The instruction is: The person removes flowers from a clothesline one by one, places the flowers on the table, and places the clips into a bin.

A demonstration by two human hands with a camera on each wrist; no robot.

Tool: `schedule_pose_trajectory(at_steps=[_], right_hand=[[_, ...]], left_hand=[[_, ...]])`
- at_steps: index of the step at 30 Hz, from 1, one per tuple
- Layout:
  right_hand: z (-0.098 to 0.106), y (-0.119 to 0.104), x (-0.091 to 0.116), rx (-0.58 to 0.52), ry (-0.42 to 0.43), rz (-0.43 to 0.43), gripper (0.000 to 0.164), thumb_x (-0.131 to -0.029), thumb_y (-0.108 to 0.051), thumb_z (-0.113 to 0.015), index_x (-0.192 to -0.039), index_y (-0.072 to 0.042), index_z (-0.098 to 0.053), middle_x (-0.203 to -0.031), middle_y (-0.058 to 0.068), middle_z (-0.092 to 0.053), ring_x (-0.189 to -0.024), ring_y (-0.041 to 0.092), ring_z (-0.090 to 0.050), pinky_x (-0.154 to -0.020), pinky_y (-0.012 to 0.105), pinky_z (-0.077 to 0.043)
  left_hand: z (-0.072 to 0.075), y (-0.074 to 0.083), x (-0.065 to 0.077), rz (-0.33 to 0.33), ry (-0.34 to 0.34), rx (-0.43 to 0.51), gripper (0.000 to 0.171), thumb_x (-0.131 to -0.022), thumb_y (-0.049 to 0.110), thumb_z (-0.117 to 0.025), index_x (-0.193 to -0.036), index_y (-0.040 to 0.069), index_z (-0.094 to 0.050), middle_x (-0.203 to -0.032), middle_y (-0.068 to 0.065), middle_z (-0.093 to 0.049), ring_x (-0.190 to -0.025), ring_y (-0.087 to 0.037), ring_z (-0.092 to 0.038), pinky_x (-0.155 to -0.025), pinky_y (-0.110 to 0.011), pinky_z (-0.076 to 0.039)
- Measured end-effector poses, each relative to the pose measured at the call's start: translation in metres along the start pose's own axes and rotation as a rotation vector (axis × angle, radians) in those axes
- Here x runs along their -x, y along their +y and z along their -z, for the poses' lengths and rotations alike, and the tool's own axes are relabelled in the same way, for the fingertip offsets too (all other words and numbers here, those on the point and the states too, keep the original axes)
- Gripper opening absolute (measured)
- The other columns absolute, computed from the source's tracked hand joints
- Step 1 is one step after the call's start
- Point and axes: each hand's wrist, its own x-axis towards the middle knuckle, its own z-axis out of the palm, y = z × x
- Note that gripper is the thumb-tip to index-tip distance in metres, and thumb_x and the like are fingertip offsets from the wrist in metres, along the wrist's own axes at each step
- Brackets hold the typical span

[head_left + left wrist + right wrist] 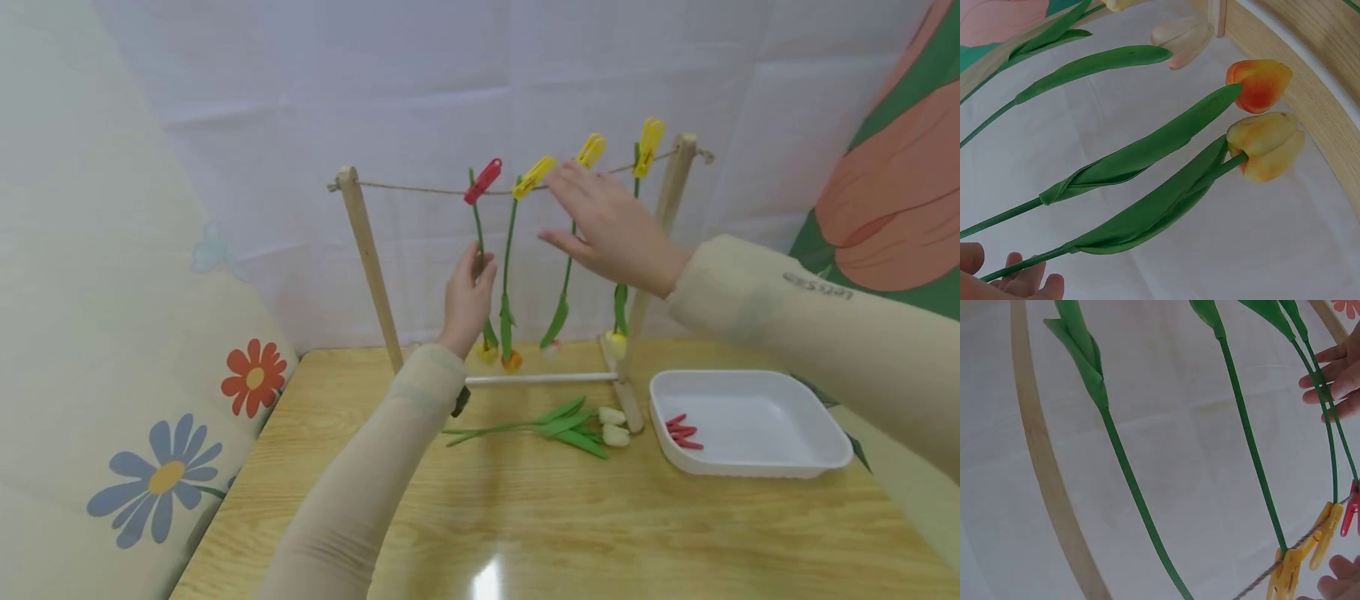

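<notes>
In the head view, the leftmost tulip, a yellow one, hangs head down from a red clothespin on the rope. Its stem passes between the left hand's parted thumb and fingers; contact cannot be told. Its bloom is below that hand. The right hand, fingers extended, is near the orange tulip's yellow clothespin.

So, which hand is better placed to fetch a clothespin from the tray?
Probably the right hand: the tray with red clothespins is on that side, while the left hand is farther away, at a tulip stem.
</notes>
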Motion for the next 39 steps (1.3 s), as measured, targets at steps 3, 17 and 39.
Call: schedule_pose_trajectory(at_steps=[3,17,39], right_hand=[[0.001,0.000,-0.012,0.008,-0.032,-0.020,0.059,-0.102,-0.023,-0.061,-0.145,0.011,-0.040,-0.150,0.030,-0.043,-0.145,0.044,-0.032,-0.121,0.061,-0.023],[0.001,-0.009,-0.065,0.009,-0.258,-0.104,0.059,-0.107,-0.029,-0.050,-0.149,0.009,-0.036,-0.154,0.028,-0.038,-0.149,0.042,-0.025,-0.124,0.057,-0.019],[0.001,-0.007,-0.098,-0.139,-0.306,-0.226,0.030,-0.105,-0.024,-0.054,-0.100,0.004,-0.065,-0.091,0.014,-0.061,-0.083,0.026,-0.049,-0.071,0.035,-0.041]], left_hand=[[0.000,0.001,-0.002,-0.008,0.016,0.003,0.048,-0.105,0.009,-0.050,-0.151,0.003,-0.039,-0.142,-0.017,-0.057,-0.136,-0.027,-0.051,-0.115,-0.036,-0.042],[0.005,-0.015,0.004,-0.033,0.029,0.035,0.030,-0.103,0.008,-0.055,-0.132,0.003,-0.060,-0.115,-0.020,-0.071,-0.111,-0.030,-0.067,-0.106,-0.038,-0.051],[0.010,-0.014,0.007,-0.015,0.020,0.012,0.029,-0.102,0.009,-0.057,-0.130,0.003,-0.062,-0.114,-0.019,-0.072,-0.110,-0.029,-0.068,-0.105,-0.037,-0.051]])
